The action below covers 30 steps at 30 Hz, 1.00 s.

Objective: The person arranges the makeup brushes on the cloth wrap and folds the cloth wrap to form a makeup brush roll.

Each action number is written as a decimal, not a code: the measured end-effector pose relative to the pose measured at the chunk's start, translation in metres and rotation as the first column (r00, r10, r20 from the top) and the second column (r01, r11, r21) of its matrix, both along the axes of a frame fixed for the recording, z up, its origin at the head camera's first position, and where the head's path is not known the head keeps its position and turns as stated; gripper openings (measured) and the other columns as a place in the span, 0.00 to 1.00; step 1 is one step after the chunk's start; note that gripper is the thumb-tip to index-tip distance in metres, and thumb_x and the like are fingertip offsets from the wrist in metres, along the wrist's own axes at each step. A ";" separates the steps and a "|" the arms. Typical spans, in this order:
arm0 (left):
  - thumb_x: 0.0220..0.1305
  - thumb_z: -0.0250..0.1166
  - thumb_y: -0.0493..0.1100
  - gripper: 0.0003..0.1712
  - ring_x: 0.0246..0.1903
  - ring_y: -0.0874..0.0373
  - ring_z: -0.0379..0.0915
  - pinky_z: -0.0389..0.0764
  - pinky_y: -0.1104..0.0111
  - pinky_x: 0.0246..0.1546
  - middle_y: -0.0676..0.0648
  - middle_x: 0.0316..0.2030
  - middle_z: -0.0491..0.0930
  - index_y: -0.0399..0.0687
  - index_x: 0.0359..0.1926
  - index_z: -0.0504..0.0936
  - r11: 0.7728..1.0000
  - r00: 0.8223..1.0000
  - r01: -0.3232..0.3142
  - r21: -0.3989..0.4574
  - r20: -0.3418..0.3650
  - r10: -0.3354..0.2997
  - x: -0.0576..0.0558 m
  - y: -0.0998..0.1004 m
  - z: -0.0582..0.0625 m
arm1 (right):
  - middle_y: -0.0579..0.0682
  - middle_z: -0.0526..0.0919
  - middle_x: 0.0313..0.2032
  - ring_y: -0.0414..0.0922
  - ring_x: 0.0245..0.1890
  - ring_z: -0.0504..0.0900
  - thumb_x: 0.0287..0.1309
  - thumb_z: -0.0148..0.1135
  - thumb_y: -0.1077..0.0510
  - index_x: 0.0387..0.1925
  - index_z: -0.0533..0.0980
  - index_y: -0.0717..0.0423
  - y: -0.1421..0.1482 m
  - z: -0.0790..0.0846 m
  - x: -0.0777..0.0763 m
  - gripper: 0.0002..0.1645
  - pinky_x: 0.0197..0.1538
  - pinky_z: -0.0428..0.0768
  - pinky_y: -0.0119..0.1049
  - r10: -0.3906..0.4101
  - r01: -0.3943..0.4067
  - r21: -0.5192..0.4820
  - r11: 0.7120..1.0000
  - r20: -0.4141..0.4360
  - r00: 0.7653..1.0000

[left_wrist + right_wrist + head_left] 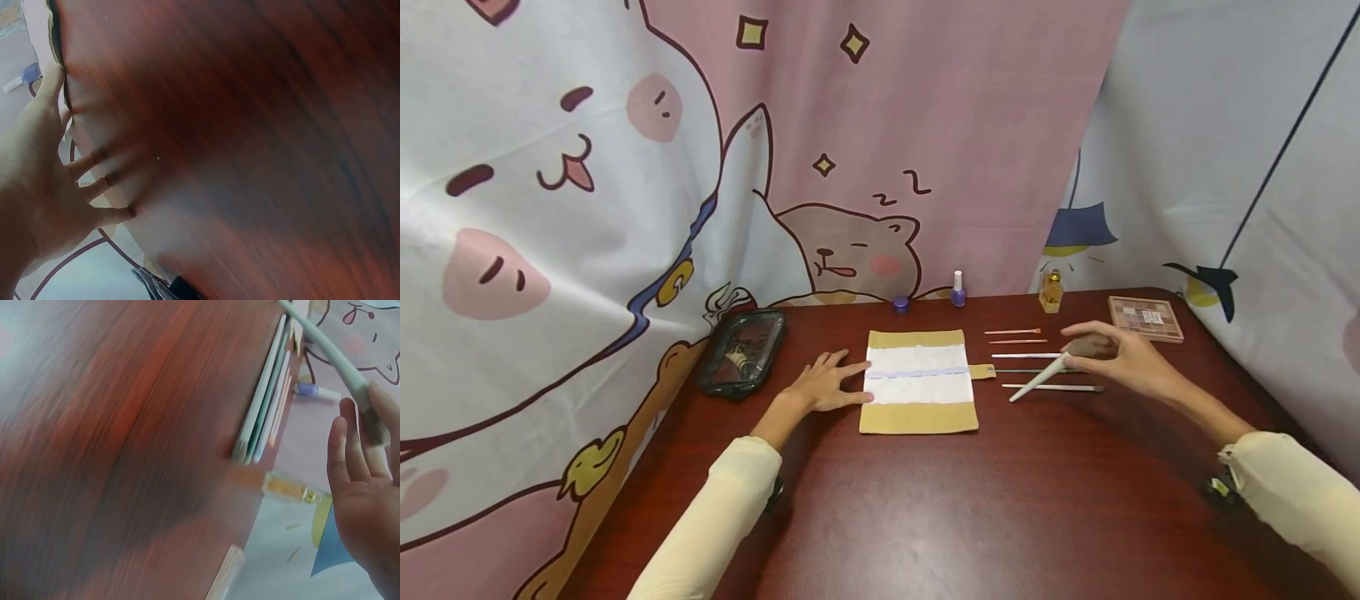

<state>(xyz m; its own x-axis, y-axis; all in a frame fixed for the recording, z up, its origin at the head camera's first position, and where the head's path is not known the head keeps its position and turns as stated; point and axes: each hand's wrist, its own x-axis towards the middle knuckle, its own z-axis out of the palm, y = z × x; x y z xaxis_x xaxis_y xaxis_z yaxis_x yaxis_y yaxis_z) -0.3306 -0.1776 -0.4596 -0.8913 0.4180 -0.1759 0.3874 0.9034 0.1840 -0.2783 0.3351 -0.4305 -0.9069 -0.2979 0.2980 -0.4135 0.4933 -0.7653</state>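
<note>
My right hand (1127, 364) holds a large makeup brush (1039, 380) above the table, fingers and thumb pinching it near its bristle end. The brush's pale handle slants down to the left; in the right wrist view this handle (337, 359) runs up and away from the fingers. Beneath and beside it lie several thinner brushes (1026, 356) in a row. A tan and white fabric brush roll (917, 418) is spread flat, its strap pointing right. My left hand (826, 385) rests at the roll's left edge, fingers spread, with thumb and a finger touching it.
A black, clear-topped pouch (743, 350) lies at the left. Along the back stand a small purple jar (901, 305), a purple nail polish bottle (958, 292) and a yellow glass bottle (1051, 293). An eyeshadow palette (1146, 319) lies at the back right, before a cartoon curtain.
</note>
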 end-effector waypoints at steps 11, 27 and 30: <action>0.67 0.57 0.77 0.45 0.78 0.38 0.46 0.55 0.33 0.70 0.40 0.81 0.51 0.73 0.80 0.60 1.000 1.000 0.007 -0.015 -0.005 -0.007 -0.001 -0.001 0.000 | 0.48 0.92 0.42 0.36 0.42 0.88 0.65 0.73 0.60 0.63 0.72 0.56 -0.035 0.011 -0.016 0.29 0.42 0.85 0.33 -0.059 0.072 -0.168 0.983 0.080 0.995; 0.67 0.55 0.78 0.45 0.79 0.38 0.45 0.54 0.33 0.71 0.41 0.81 0.50 0.74 0.80 0.60 1.000 1.000 0.004 -0.030 -0.006 -0.004 -0.001 -0.002 -0.002 | 0.42 0.66 0.20 0.38 0.23 0.64 0.57 0.79 0.48 0.31 0.71 0.55 -0.094 0.029 -0.035 0.24 0.26 0.65 0.36 -0.176 0.172 -0.074 0.982 -0.055 0.983; 0.66 0.55 0.79 0.46 0.79 0.38 0.44 0.54 0.33 0.71 0.41 0.81 0.50 0.75 0.80 0.59 1.000 1.000 0.003 -0.028 -0.002 -0.003 -0.001 -0.002 -0.002 | 0.41 0.70 0.19 0.37 0.21 0.63 0.56 0.80 0.48 0.30 0.74 0.56 -0.103 0.032 -0.038 0.23 0.24 0.65 0.36 -0.163 0.158 -0.119 0.980 -0.040 0.986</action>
